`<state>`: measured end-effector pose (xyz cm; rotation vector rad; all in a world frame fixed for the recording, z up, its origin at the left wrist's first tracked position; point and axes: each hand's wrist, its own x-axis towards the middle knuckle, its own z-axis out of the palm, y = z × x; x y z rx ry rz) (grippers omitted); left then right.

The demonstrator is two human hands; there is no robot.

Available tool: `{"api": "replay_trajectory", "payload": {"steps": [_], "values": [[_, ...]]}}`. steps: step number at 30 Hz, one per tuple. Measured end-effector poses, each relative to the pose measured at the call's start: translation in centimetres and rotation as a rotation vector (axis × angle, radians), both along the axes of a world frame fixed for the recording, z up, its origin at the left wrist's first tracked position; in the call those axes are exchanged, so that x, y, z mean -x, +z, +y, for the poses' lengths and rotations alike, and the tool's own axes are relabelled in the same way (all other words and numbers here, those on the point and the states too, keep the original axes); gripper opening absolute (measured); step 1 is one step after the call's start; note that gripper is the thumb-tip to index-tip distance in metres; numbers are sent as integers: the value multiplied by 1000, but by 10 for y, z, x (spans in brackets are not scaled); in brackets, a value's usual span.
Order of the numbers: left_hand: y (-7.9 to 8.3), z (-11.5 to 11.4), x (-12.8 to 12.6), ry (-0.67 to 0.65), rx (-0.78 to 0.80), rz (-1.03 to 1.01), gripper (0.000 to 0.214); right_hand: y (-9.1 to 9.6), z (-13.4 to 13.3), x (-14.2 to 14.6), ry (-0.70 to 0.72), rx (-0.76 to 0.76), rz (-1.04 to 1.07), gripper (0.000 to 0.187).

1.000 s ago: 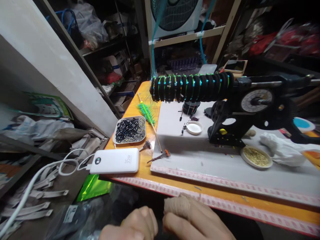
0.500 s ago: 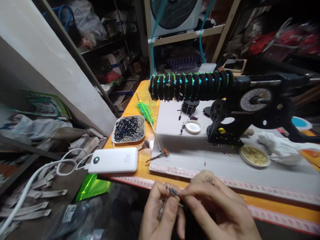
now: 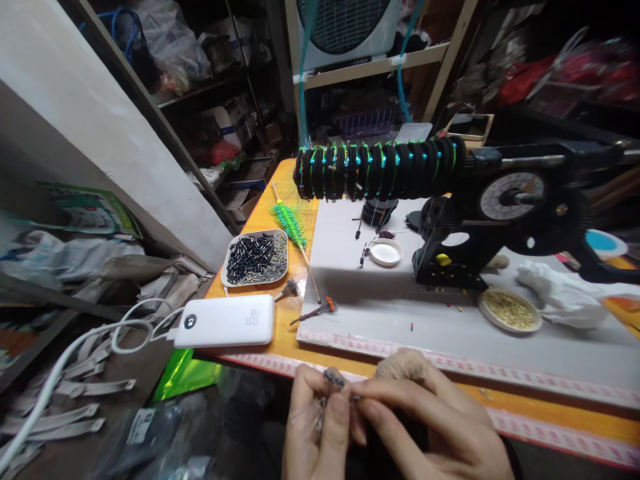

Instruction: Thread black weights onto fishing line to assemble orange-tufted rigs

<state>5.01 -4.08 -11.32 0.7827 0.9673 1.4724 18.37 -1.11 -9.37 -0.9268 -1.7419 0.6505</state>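
Observation:
Low in the head view my left hand (image 3: 315, 420) is closed round a small bunch with dark grey-blue tips (image 3: 334, 379), which stick up between thumb and forefinger. Close against it on the right, my right hand (image 3: 430, 413) has thumb and forefinger pinched on a tiny dark piece (image 3: 356, 398), too small to name. A tan covering (image 3: 403, 365) wraps one finger of that hand. Beyond the hands lie an orange-tipped bunch (image 3: 325, 307) and a grey-tipped bunch (image 3: 290, 289). A white tray (image 3: 230, 280) holds dark tubular beads and smaller grey pieces.
A black winding machine (image 3: 440, 260) carries a roller (image 3: 380, 170) wrapped with coloured strands. A white power bank (image 3: 225, 321), a stick with green bristles (image 3: 290, 223), a dish of gold beads (image 3: 535, 323) and a small white dish (image 3: 385, 252) are on the table.
The right fingertips have shifted slightly left at the bunch, and a tiny dark piece now shows between them. The bunch's tips have tilted a little up and left.

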Motion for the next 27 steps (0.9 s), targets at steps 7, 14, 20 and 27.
{"api": "replay_trajectory", "payload": {"steps": [7,14,20,27], "values": [[3,6,13,-235,-37,-200,28,-4,0,-10,-19,-140,-157,27],[5,5,13,-274,36,-252,30,-1,-2,-11,1,-170,-209,26],[4,5,12,-294,38,-258,31,-4,-4,-9,1,-172,-214,26],[0,5,14,-357,93,-155,40,-4,-4,-14,65,-105,-152,30]]}}
